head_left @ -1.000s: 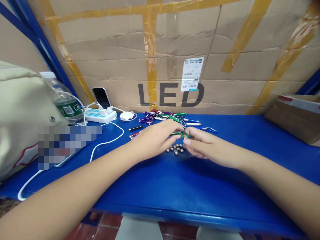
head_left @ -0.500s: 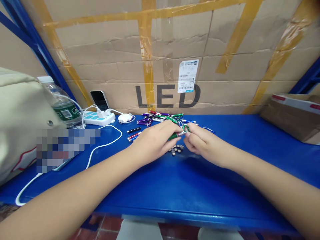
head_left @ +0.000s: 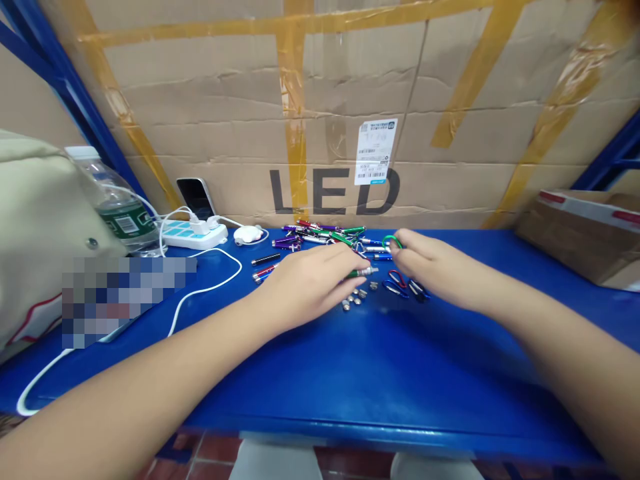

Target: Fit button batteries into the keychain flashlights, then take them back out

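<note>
My left hand [head_left: 310,280] grips a slim green flashlight [head_left: 356,273] whose silver end points right. In my right hand [head_left: 433,267] a green carabiner clip [head_left: 391,239] is pinched between thumb and fingers, apart from the flashlight. Below that hand lie a red carabiner [head_left: 398,279], a blue carabiner [head_left: 395,289] and some dark ones [head_left: 417,289]. Several small silver button-like pieces [head_left: 357,300] rest on the table just under my left fingertips. Behind my hands is a pile of coloured metal flashlights [head_left: 320,233]; a black tube [head_left: 265,259] and a red flashlight [head_left: 264,272] lie left of it.
On the blue table [head_left: 320,373] a white power strip [head_left: 195,233] with cables, a phone [head_left: 196,198], a water bottle [head_left: 125,213] and a beige bag [head_left: 45,220] stand left. A large cardboard box [head_left: 225,107] forms the back; a smaller carton [head_left: 575,237] sits right.
My hands were together at the flashlight and have come apart. The right hand has moved right and away with the green carabiner, uncovering the carabiners on the table.
</note>
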Tool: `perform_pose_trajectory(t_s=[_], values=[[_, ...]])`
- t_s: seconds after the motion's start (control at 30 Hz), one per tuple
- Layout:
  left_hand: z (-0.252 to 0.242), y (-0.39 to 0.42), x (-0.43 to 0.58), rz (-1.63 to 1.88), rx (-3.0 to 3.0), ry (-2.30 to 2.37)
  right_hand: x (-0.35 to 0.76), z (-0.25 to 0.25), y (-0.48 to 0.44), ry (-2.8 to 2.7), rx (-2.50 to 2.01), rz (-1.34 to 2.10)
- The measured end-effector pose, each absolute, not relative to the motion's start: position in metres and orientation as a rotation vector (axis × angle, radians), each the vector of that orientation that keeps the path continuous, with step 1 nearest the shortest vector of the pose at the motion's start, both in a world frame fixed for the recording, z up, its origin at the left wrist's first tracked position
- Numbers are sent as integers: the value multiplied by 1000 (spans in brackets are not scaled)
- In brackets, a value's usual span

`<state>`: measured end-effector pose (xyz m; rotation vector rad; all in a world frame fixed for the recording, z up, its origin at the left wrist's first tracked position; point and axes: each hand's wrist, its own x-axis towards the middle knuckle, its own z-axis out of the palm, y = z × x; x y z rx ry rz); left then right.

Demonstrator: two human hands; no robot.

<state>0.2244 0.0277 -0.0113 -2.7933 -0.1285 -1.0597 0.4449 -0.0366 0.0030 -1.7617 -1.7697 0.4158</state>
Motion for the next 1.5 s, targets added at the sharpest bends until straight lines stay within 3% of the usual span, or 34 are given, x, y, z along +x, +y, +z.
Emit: perform_pose_trajectory(t_s=[0.1, 0.3, 0.43, 0.53, 0.77, 0.9, 1.1, 1.23, 1.5], values=[[-10, 32, 221, -1018, -2823, -265, 463, 10, -36, -1988, -2145, 324], [-9, 35, 219, -912, -2919, -398, 481, 3, -31, -2219, -2376, 482], [-11, 32, 221, -899, -2945, -403, 479, 4, -32, -2150, -2409, 278], [-11, 32, 222, -954, -2931, -334, 467, 7, -35, -2019, -2136, 215], [-13, 37, 225, -1064, -2820, 26, 419, -8, -44, -1674, -1447, 1115], [-15, 40, 224, -1060, -2673, 23, 408, -10, -44, -1461, -1351, 1293], [-17, 40, 225, -1072, -2564, -18, 404, -13, -41, -1405, -1286, 1126], [-12, 32, 227, -1066, -2790, -179, 407, -22, -37, -1531, -1287, 965], [3, 21, 227, -755, -3959, -1275, 415, -9, -42, -2047, -1421, 104]])
